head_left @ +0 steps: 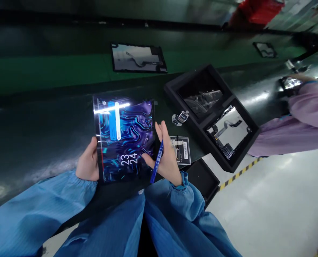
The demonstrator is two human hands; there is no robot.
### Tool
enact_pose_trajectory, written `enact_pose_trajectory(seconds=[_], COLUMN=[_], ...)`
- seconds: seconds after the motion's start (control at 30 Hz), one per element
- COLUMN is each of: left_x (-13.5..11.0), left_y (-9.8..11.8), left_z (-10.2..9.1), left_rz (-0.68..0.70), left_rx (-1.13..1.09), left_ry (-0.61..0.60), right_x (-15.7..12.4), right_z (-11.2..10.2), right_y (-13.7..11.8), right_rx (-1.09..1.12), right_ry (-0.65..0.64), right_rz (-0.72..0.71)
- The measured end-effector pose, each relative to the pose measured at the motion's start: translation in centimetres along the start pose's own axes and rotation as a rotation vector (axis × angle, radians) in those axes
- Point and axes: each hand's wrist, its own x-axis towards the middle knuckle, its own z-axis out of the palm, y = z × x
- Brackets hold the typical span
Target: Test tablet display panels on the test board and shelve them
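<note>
A lit tablet screen point(127, 139) with a blue and purple wallpaper and the digits 23 24 is held tilted up toward me. My left hand point(88, 162) grips its left edge, with the fingers hidden behind it. At the right edge is my right hand point(167, 159), its thumb over the screen and its fingers stretched upward. A blue pen point(157, 162) is tucked in that same hand, slanting down past the thumb. Just right of the hand lies a flat part with a white label point(184, 150), partly covered by the fingers. A small metallic piece point(180, 117) rests above it.
A black two-compartment tray point(199, 121) stands to the right, with tablet parts in it. Below is another black tray point(202, 178). An opened tablet panel point(139, 59) lies on the green strip behind. At far right, a co-worker's purple sleeve point(309, 103) reaches over the bench.
</note>
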Motion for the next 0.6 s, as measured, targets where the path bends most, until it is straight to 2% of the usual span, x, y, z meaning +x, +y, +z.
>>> enact_pose_trajectory(seconds=[0.1,0.23,0.4,0.6], left_x=[-0.3,0.0,0.5,0.6], left_y=[0.1,0.0,-0.2,-0.4], left_z=[0.2,0.0,-0.4,-0.7], left_rz=[-0.037,-0.047,-0.012,0.077], left_rx=[-0.053,-0.089,-0.11,-0.094], left_ry=[0.009,0.004,0.014,0.011], right_x=[-0.1,-0.4,-0.4,-0.6], right_z=[0.8,2.1,2.7,2.7], right_y=[0.3,0.2,-0.6,-0.1], right_rx=[0.088,-0.031,-0.058,-0.046], right_ry=[0.069,0.186,0.196,0.212], right_rz=[0.006,0.08,0.079,0.059])
